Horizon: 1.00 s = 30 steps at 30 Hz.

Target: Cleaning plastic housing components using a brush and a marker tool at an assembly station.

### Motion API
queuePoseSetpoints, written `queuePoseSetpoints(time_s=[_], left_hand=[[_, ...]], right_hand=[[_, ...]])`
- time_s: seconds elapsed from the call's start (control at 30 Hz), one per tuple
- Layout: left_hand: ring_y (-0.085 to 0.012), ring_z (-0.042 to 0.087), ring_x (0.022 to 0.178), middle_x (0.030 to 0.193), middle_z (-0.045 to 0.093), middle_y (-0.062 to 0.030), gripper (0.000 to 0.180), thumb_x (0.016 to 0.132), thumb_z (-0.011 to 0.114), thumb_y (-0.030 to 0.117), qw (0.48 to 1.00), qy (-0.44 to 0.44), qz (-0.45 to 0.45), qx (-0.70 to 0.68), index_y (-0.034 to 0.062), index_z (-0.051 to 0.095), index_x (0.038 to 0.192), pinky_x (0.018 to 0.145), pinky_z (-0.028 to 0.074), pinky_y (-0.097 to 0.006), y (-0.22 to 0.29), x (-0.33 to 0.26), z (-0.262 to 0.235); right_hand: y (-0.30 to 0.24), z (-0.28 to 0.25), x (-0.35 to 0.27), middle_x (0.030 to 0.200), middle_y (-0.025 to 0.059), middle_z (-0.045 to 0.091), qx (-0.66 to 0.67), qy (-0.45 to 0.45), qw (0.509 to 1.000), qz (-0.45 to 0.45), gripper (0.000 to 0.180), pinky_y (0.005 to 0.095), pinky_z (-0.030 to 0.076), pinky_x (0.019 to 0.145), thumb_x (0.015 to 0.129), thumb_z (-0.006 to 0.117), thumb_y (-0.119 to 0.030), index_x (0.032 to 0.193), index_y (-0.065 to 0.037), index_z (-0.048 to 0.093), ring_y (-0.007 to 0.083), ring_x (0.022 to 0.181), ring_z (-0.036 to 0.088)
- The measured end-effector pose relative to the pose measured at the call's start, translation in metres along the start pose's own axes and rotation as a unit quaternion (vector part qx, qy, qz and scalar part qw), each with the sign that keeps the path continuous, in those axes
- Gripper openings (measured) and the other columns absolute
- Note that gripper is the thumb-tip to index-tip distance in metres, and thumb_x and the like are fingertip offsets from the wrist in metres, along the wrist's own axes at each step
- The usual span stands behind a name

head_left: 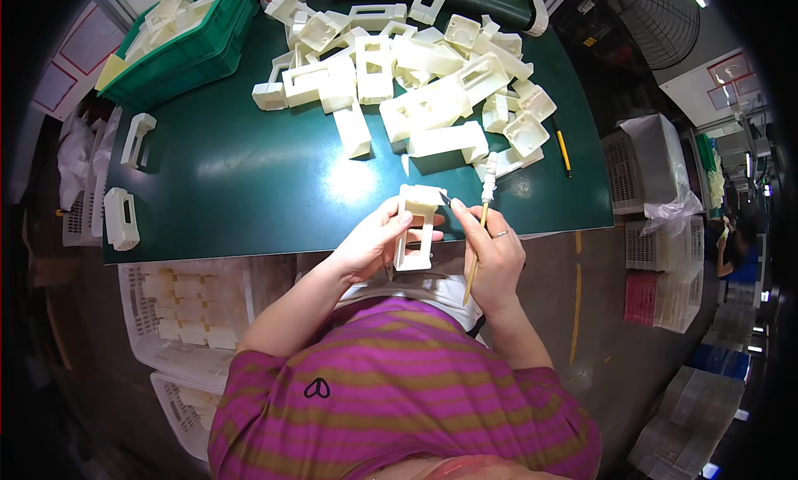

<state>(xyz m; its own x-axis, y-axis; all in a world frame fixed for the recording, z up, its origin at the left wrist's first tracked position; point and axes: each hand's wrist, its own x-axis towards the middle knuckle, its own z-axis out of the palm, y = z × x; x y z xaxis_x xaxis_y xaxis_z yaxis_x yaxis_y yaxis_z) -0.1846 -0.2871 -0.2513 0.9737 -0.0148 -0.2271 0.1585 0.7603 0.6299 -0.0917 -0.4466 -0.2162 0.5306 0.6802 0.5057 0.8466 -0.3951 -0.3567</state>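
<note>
My left hand (379, 241) is closed around a cream-white rectangular plastic frame (414, 260) with a long opening. It holds the frame upright just in front of the table's near edge. My right hand (496, 260) grips a thin yellowish stick (475, 268) with a lumpy white wrapped end (490, 177) pointing away from me. A small dark pointed tip (445, 199) shows by the right thumb and index finger, against the frame's upper right corner. Whether it belongs to a separate tool is hidden by the fingers.
A heap of similar cream plastic parts (374, 68) covers the far middle of the green table (241, 189). Two parts lie at its left edge, one of them a slotted frame (121, 220). A green bin (179, 60), a yellow pen (564, 154) and a white crate (141, 314) surround the work area.
</note>
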Motion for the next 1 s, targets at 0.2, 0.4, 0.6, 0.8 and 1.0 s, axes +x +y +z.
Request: queuePoseSetpoints(time_s=[0.2,0.4,0.6,0.8,1.0], left_hand=[[-0.0218,0.052,0.108,0.123,0.046,-0.0158,0.052,0.090,0.046,0.033,0.999,-0.016,-0.011,0.049,0.0051,0.029,0.130,0.082,0.048,-0.034,0.003,0.001,0.000],[-0.0223,0.052,0.109,0.124,0.046,-0.0160,0.052,0.090,0.046,0.033,0.997,-0.038,0.009,0.066,0.0040,0.030,0.130,0.084,0.047,-0.034,-0.003,-0.001,-0.006],[-0.0217,0.050,0.111,0.125,0.045,-0.0152,0.053,0.090,0.047,0.034,0.998,-0.017,-0.003,0.052,0.0059,0.029,0.131,0.084,0.047,-0.035,0.000,-0.001,-0.001],[-0.0214,0.053,0.106,0.118,0.049,-0.0144,0.051,0.088,0.053,0.029,0.999,0.004,0.044,0.025,0.0036,0.031,0.127,0.084,0.045,-0.034,-0.007,0.001,0.002],[-0.0208,0.051,0.108,0.119,0.048,-0.0126,0.055,0.085,0.057,0.028,0.999,0.011,0.049,0.007,0.0051,0.030,0.128,0.086,0.044,-0.034,-0.008,-0.001,0.001]], right_hand=[[0.001,-0.003,0.000,0.087,0.0063,0.057,-0.025,0.003,1.000,0.004,0.041,0.0313,0.044,0.063,0.069,0.056,0.001,0.106,-0.015,0.063,0.0212,0.078,0.058],[0.024,-0.003,-0.002,0.084,0.0066,0.057,-0.067,-0.028,0.995,0.067,0.033,0.0302,0.045,0.060,0.074,0.057,-0.002,0.104,-0.014,0.063,0.0212,0.074,0.058],[0.018,-0.007,0.006,0.082,0.0077,0.057,0.097,0.060,0.991,0.064,0.026,0.0268,0.044,0.057,0.088,0.048,-0.012,0.112,-0.008,0.058,0.0185,0.067,0.056],[-0.001,0.011,0.002,0.078,0.0104,0.062,0.379,0.085,0.922,-0.007,0.024,0.0255,0.045,0.059,0.091,0.043,-0.018,0.085,0.000,0.057,0.0142,0.067,0.059],[0.003,-0.004,-0.001,0.074,0.0135,0.062,0.366,0.006,0.903,0.224,0.031,0.0195,0.040,0.051,0.095,0.035,-0.017,0.075,0.000,0.051,0.0096,0.053,0.050]])
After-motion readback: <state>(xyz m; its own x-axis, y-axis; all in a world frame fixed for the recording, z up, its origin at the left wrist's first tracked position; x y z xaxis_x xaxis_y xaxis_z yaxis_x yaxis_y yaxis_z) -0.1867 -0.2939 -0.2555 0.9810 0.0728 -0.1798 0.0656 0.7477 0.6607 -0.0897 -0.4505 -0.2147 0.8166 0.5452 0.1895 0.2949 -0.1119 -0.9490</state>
